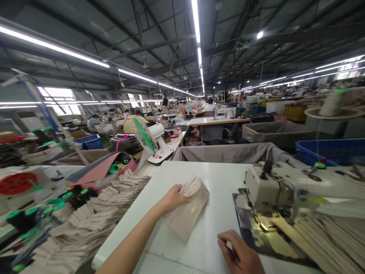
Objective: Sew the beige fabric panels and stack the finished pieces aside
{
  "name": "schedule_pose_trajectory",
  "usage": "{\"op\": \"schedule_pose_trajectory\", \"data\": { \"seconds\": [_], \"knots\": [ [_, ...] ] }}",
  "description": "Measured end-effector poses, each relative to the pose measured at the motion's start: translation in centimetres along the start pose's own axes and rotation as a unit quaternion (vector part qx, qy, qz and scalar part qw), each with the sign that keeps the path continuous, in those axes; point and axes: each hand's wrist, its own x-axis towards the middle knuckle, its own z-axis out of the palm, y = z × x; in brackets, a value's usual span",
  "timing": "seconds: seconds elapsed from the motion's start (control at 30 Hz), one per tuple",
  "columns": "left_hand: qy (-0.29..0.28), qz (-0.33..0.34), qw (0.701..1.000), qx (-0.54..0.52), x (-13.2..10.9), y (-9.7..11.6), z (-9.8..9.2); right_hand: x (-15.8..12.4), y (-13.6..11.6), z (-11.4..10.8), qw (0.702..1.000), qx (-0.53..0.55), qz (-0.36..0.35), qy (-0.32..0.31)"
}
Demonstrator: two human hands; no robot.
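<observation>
My left hand grips a small stack of beige fabric pieces by its left side, thumb on top. The stack is tilted over the pale work table and slightly blurred. My right hand is low on the table's right part, fingers curled in; whether anything is inside them is hidden. Beyond it stands a sewing machine, its lamp lighting the needle plate. A row of beige fabric strips lies by the machine, one end reaching under its head.
Piled beige fabric pieces line the table's left side, beside thread cones. A white fan with green blades stands behind. A grey cloth-lined bin borders the far edge, and a blue crate is behind the machine.
</observation>
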Motion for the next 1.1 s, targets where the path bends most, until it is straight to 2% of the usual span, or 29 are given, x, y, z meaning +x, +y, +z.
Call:
{"op": "schedule_pose_trajectory", "data": {
  "seconds": [0.07,0.1,0.17,0.23,0.33,0.53,0.83,1.0,1.1],
  "knots": [
    [0.023,0.041,0.999,-0.02,-3.2,1.1,1.1,0.7,-1.2,-1.7,0.998,0.026,0.029,0.045],
    [0.043,0.063,0.996,-0.045,-4.8,1.6,1.6,1.0,-2.0,-2.5,0.997,0.028,0.036,0.057],
    [0.047,0.088,0.991,-0.084,-7.8,2.4,2.4,1.7,-3.5,-4.1,0.996,0.035,0.038,0.067],
    [0.045,0.094,0.987,-0.12,-10.1,3.0,3.3,2.3,-4.7,-5.4,0.996,0.044,0.022,0.068],
    [0.036,0.076,0.984,-0.159,-12.2,3.5,4.6,2.8,-5.7,-6.4,0.998,0.039,-0.015,0.05],
    [0.05,0.056,0.979,-0.192,-14.1,3.5,6.2,1.6,-5.8,-7.1,0.999,0.046,-0.02,0.006],
    [0.078,0.065,0.977,-0.186,-16.8,3.7,5.4,1.1,-6.4,-8.5,0.995,0.052,-0.078,-0.046],
    [0.115,0.058,0.973,-0.191,-17.4,3.8,5.3,1.8,-6.2,-9.2,0.983,0.047,-0.15,-0.094],
    [0.132,0.054,0.972,-0.186,-17.6,3.9,5.3,1.7,-6.4,-9.2,0.979,0.096,-0.137,-0.115]
  ]
}}
